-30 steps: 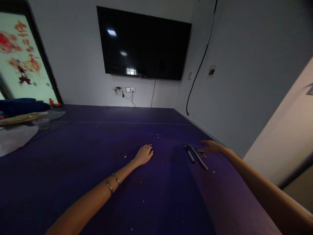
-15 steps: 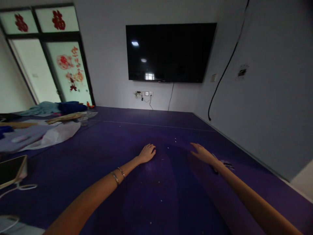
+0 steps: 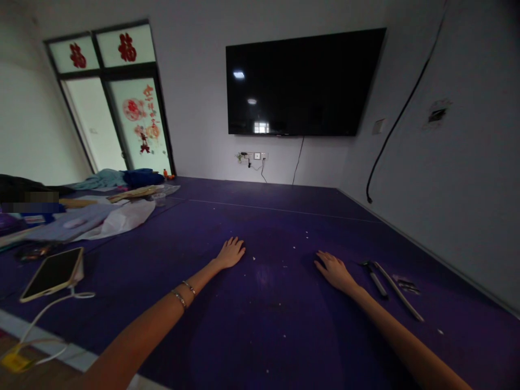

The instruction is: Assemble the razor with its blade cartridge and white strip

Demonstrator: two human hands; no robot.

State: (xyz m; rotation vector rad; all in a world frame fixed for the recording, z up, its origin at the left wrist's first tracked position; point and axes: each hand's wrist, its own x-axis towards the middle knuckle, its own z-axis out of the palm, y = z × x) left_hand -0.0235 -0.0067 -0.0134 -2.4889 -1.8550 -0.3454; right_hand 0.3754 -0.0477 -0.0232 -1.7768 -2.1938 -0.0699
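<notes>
My left hand (image 3: 231, 253) lies palm down on the dark purple tabletop (image 3: 252, 314), fingers stretched and slightly spread, with nothing in it. Two bracelets (image 3: 183, 294) circle that wrist. Across from it, my right hand (image 3: 332, 270) rests low over the same surface, fingers extended and apart, also holding nothing. Small white bits (image 3: 307, 235) are scattered between and around both hands. Just right of my right hand lie a craft knife or similar slim tool (image 3: 377, 280) and a long curved grey handle (image 3: 400, 292); where these two join, I cannot tell.
Left on the surface are a phone (image 3: 52, 274) with a white cable, crumpled white sheeting (image 3: 125, 219) and blue cloth (image 3: 143, 177). A small clear packet (image 3: 406, 284) lies beyond the tools. A black cable (image 3: 390, 132) hangs along the right wall; a television (image 3: 300, 86) is mounted ahead.
The view has turned left. My right hand has drawn back leftward from beside the tools, which now show fully. My left hand has shifted slightly, its fingers more spread.
</notes>
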